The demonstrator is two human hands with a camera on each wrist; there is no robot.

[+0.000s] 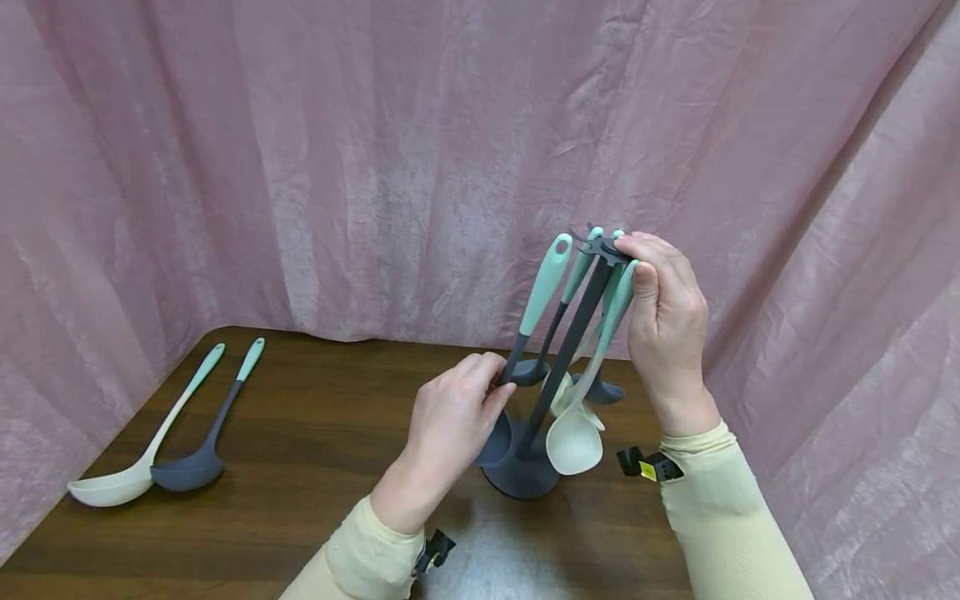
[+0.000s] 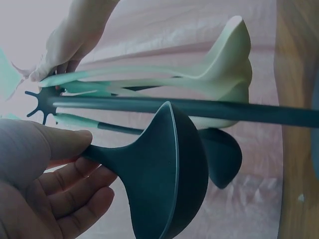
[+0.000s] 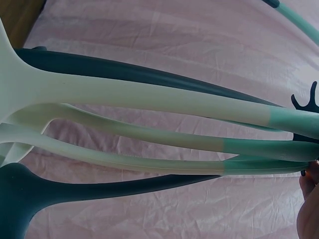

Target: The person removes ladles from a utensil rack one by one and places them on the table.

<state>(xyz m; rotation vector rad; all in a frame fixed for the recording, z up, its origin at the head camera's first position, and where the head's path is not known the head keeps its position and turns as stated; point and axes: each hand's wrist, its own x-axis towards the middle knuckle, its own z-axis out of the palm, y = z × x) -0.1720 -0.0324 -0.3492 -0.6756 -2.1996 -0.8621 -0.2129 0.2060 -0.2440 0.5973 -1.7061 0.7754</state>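
Observation:
My left hand (image 1: 453,408) pinches a dark ladle (image 2: 159,184) by its neck, between thumb and fingers. The ladle's mint handle (image 1: 546,287) points up beside the hooked top of a dark utensil stand (image 1: 567,350), its holed end close to the hooks. At the top of the stand, my right hand (image 1: 669,325) holds the hooked crown with its fingers, the thumb against a mint handle. From the hooks hang several utensils: a cream spoon (image 1: 574,442) in front, a dark ladle (image 1: 529,372) behind the post, and more cream and dark heads partly hidden.
A cream ladle (image 1: 112,487) and another dark ladle (image 1: 191,469), both with mint handles, lie side by side at the left of the wooden table (image 1: 322,433). The stand's round base (image 1: 521,482) rests on the table. Pink curtains (image 1: 420,167) hang behind and at the sides.

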